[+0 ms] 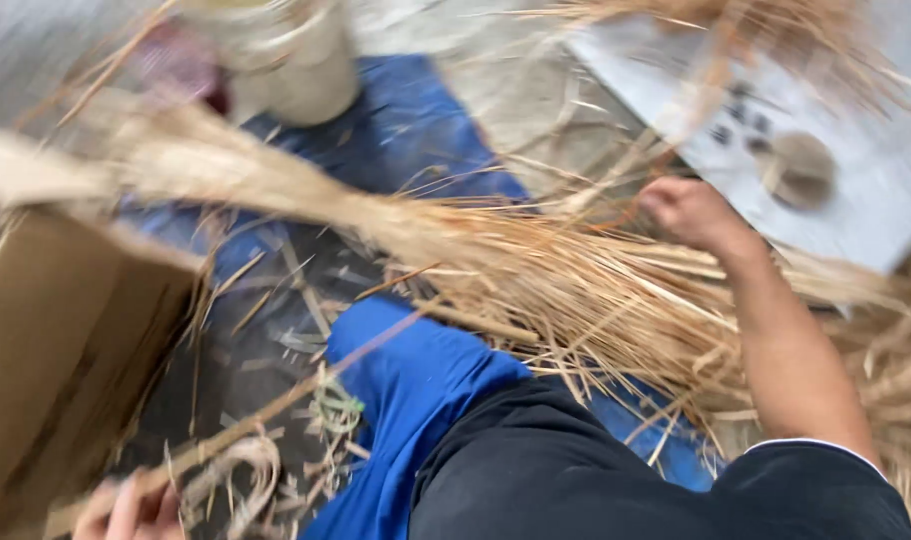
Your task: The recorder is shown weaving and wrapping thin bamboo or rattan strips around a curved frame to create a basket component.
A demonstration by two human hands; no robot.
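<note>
Dry straw-coloured grass stalks (pixel 576 290) lie in a loose, tangled heap across the middle and right of the view, spread over a blue plastic sheet (pixel 416 130) and over the person's lap, with a thicker bundled end (pixel 226 170) running up and left toward the top-left corner. On the far side of the heap, the right hand (pixel 691 212) reaches forward with its fingers curled down into the stalks; whether it actually grips any of them cannot be told, because the picture is blurred by motion. In the bottom-left corner, the left hand (pixel 131 512) shows only in part at the edge, its fingers closed around one long thin dry stalk (pixel 276 405) that slants up and right toward the heap. The two hands are well apart, one at each side of the view. Just beside the left hand lies a small pale coil of twisted fibre (pixel 241 470) on the dark ground, among scattered short bits of straw. A brown cardboard box (pixel 66 350) stands at the left edge, near the left hand. Behind the bundled end stands a pale rounded container (pixel 306 70), blurred. At the upper right, a flat grey board (pixel 876 180) rests at a slant with a small round greyish object (pixel 801 168) on it, just beyond the right hand. The person wears blue trousers (pixel 406 390) and a dark top (pixel 576 470).
</note>
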